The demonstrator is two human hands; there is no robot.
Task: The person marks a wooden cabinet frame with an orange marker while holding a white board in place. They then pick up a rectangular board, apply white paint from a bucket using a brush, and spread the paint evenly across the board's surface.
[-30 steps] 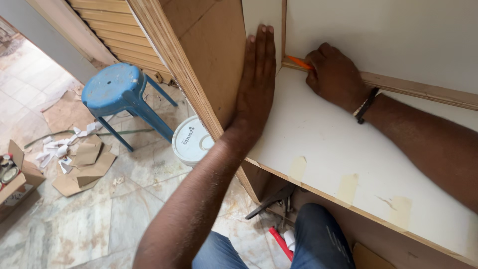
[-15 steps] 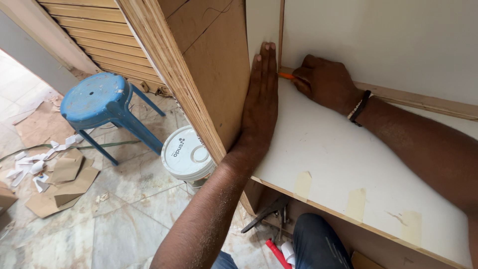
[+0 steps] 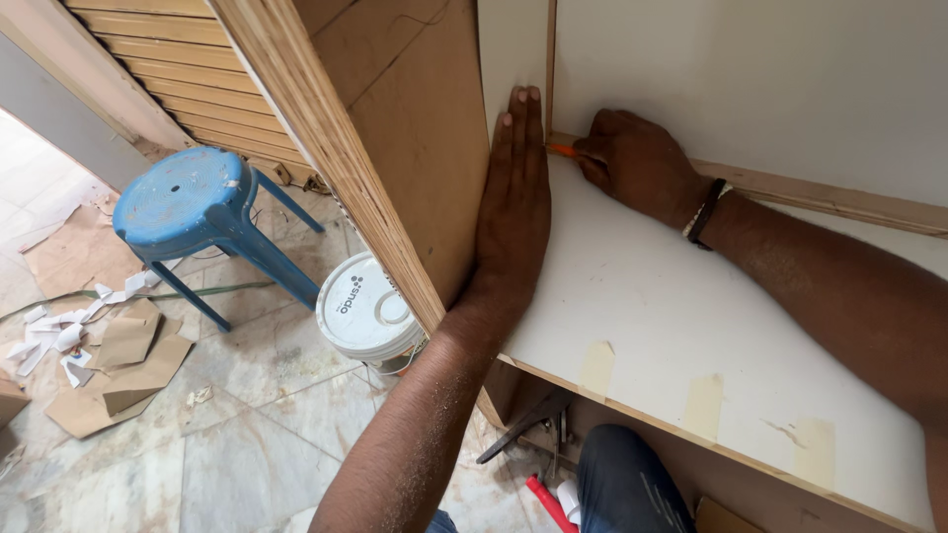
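In the back corner of the white shelf (image 3: 671, 316), the right hand (image 3: 642, 163) is curled tight around a small orange tool (image 3: 563, 150). Only the orange tip shows, so I cannot tell if it is a pencil or something else. The tip touches the shelf right where it meets the upright panel (image 3: 415, 158).

A moment ago the left hand (image 3: 515, 197) lay a bit lower along the panel. Now it has slid up, and its fingertips reach higher on the white face. The right hand has crept closer to the corner too. The head has also leaned in, so the blue stool (image 3: 193, 212) and the white bucket (image 3: 367, 314) look nearer (they have not really moved). I think this means the work in the corner is going on, with the panel held steady.

The left hand is flat and open, with fingers together. It presses on the side of the panel and grips nothing. The orange tool sits just beside those fingers, in the right hand, at the joint.

Bits of cardboard (image 3: 118, 370) lie on the floor (image 3: 247, 454) to the left.
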